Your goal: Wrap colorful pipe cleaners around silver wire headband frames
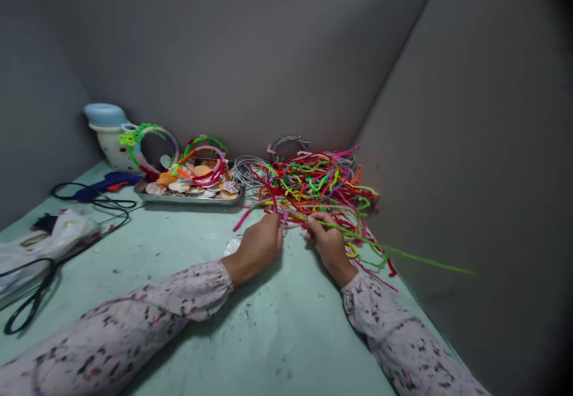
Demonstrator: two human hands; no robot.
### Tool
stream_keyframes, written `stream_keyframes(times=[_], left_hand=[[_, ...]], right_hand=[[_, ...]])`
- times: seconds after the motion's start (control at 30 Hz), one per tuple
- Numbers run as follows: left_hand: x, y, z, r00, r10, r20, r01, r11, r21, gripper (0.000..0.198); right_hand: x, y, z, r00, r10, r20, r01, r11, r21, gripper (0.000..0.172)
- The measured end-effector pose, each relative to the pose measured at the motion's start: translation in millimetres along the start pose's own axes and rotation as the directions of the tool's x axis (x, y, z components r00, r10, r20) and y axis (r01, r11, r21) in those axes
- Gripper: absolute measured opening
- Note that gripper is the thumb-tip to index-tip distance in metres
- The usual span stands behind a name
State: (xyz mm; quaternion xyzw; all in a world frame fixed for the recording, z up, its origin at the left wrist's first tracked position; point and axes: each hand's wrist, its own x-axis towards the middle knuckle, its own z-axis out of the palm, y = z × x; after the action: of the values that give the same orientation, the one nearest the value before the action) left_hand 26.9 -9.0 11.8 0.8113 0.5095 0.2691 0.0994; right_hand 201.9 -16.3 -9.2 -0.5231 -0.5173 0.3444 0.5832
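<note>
A tangled heap of coloured pipe cleaners (320,184) lies at the back right of the pale green table (268,336). My left hand (257,246) is closed at the heap's near edge, pinching strands there. My right hand (329,243) is closed on a green pipe cleaner (421,258) that trails out to the right past the table edge. Both hands sit close together, knuckles up, so the fingertips are partly hidden.
A metal tray (188,198) of shells and decorated headbands stands behind to the left, with coiled wire (248,169) beside it. A blue glue gun (105,184), its black cord, scissors (29,300), a plastic bag (54,238) and a white lidded pot (110,133) fill the left side. Grey walls enclose the table.
</note>
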Motion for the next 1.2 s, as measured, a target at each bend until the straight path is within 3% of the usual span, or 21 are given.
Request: stream_keyframes(times=[0.17,0.27,0.33,0.43,0.53,0.73,0.83,0.93,1.07,1.2], left_hand=[[-25.2,0.5,-22.9,0.978,-0.052,-0.203,-0.007,0.961,-0.277,0.01],[-43.2,0.5,-29.9,0.967,-0.037,-0.252,-0.068,0.916,-0.394,0.006],[-50.6,-0.3,-30.6,0.953,0.051,-0.298,-0.175,0.896,-0.407,0.002],[-53.9,-2.7,-26.9,0.88,0.291,-0.376,-0.421,0.845,-0.331,0.011],[-54.1,-4.1,-21.4,0.837,0.431,-0.338,-0.527,0.801,-0.283,0.017],[-60.1,1.0,-19.4,0.811,0.529,-0.251,-0.585,0.754,-0.298,0.017],[-60.7,3.6,-21.3,0.797,0.559,-0.229,-0.604,0.734,-0.311,0.019],[-58.6,5.0,-25.6,0.796,0.547,-0.258,-0.604,0.739,-0.299,0.021],[-52.8,3.5,-33.9,0.772,0.54,-0.336,-0.626,0.738,-0.251,0.025],[-42.3,-6.6,-32.3,0.829,0.446,-0.336,-0.519,0.838,-0.169,0.018]], right_hand=[[-4.1,-3.5,-0.5,0.998,-0.033,0.057,0.033,0.999,0.004,0.015],[-5.1,-8.5,0.5,0.992,-0.028,0.124,0.024,0.999,0.032,0.013],[-5.9,-10.7,1.5,0.986,-0.027,0.162,0.019,0.999,0.049,0.013],[-8.6,-10.0,3.6,0.974,-0.014,0.227,-0.002,0.998,0.07,0.015],[-11.0,-6.2,6.3,0.968,0.012,0.252,-0.045,0.991,0.129,0.023],[-5.1,-16.0,8.9,0.975,0.092,0.202,-0.149,0.945,0.291,0.035],[-1.0,-23.3,8.0,0.957,0.124,0.261,-0.209,0.921,0.329,0.036],[0.3,-21.3,8.4,0.939,0.118,0.322,-0.216,0.934,0.286,0.033],[-0.2,-12.9,9.3,0.939,0.156,0.306,-0.231,0.946,0.227,0.038],[-3.8,-14.1,7.1,0.925,0.136,0.354,-0.22,0.954,0.206,0.03]])
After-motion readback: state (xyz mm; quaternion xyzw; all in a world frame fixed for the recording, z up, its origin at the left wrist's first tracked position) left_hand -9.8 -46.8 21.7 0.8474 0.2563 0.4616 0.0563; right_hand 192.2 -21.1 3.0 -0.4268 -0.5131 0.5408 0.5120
